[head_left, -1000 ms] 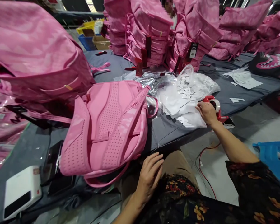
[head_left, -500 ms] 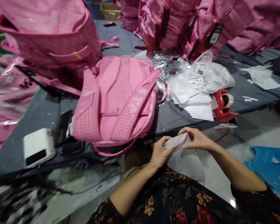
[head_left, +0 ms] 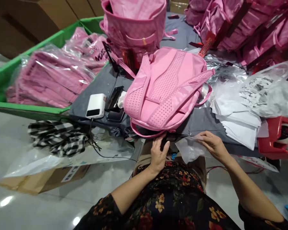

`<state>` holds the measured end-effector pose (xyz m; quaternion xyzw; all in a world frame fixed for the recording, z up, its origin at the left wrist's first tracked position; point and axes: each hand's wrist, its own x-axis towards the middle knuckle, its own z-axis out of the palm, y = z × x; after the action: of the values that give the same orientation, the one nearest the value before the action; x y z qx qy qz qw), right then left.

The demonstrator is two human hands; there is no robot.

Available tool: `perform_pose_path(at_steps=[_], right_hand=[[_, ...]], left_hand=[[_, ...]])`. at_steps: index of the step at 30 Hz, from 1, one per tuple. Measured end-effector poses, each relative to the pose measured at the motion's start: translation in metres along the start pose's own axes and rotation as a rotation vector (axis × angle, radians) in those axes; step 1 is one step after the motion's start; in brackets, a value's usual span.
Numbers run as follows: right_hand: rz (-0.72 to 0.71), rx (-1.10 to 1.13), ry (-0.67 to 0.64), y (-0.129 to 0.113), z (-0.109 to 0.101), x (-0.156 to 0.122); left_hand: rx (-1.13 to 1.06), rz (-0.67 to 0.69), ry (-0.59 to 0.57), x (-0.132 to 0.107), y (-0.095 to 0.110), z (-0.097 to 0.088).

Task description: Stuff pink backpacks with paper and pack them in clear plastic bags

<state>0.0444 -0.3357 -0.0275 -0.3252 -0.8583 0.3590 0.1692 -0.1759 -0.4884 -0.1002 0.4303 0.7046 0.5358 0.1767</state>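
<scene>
Just beside the backpack, left hand lies flat, empty; right hand pinches a plastic bag.

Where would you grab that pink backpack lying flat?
Probably its carry loop, from the near side: the pink backpack lies back panel up with that loop arching free toward the left hand. The right hand pinches a thin plastic bag.

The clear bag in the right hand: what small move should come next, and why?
Probably bring the left hand to the clear bag and spread it open: only the right hand pinches it, it hangs crumpled, and the pink backpack lies unbagged just beyond.
</scene>
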Motion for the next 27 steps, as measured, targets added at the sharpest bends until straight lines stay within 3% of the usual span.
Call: perform_pose_path(at_steps=[4, 7, 11, 13, 15, 18, 22, 27], right_hand=[[0.071, 0.166, -0.088, -0.011, -0.006, 0.006], [0.135, 0.207, -0.042, -0.018, -0.012, 0.006], [0.118, 0.098, 0.064, -0.016, -0.033, 0.009], [0.066, -0.011, -0.018, -0.012, -0.038, 0.017], [0.026, -0.086, -0.19, -0.008, -0.032, 0.03], [0.024, -0.032, -0.344, -0.007, 0.001, 0.053], [0.041, 0.16, -0.129, -0.015, 0.048, 0.072], [0.078, 0.387, -0.034, -0.033, 0.063, 0.072]], left_hand=[[-0.116, -0.152, -0.097, 0.02, 0.005, 0.041], [-0.299, -0.225, -0.152, 0.031, 0.008, 0.057], [-0.592, -0.357, -0.276, 0.025, 0.001, 0.034], [-0.658, -0.453, -0.303, 0.019, -0.004, 0.014], [-0.643, -0.473, -0.268, 0.015, -0.003, -0.001], [-0.51, -0.304, -0.261, 0.011, 0.011, -0.006], [-0.296, -0.07, -0.333, 0.007, 0.029, 0.014], [0.103, 0.263, -0.366, 0.002, 0.017, 0.028]])
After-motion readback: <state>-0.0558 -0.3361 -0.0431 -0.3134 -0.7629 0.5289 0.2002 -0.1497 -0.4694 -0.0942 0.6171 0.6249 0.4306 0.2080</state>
